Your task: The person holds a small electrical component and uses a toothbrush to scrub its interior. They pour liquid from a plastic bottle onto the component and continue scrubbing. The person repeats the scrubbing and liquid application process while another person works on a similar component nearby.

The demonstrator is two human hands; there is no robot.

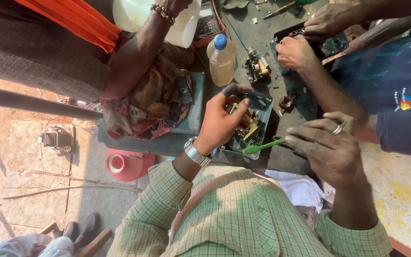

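The left hand (222,121) is curling its fingers around a small brass part (248,124) in the teal tray (261,101), while the right hand (327,145) is pinching a green toothbrush (262,146), apparently mid-scrub and needing bristles brought to the metal.

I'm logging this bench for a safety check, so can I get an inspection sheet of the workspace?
Surface: dark, grimy table, crowded.
Job's things: brass-coloured metal part in a teal tray; green toothbrush.
Clutter: plastic bottle, patterned rag, white jug, small motor part.
Grippers: left hand grips the metal part; right hand holds the toothbrush.
Cables: thin lead across the table; cord on the ground.
Surroundings: other people's hands at work opposite; red container below.
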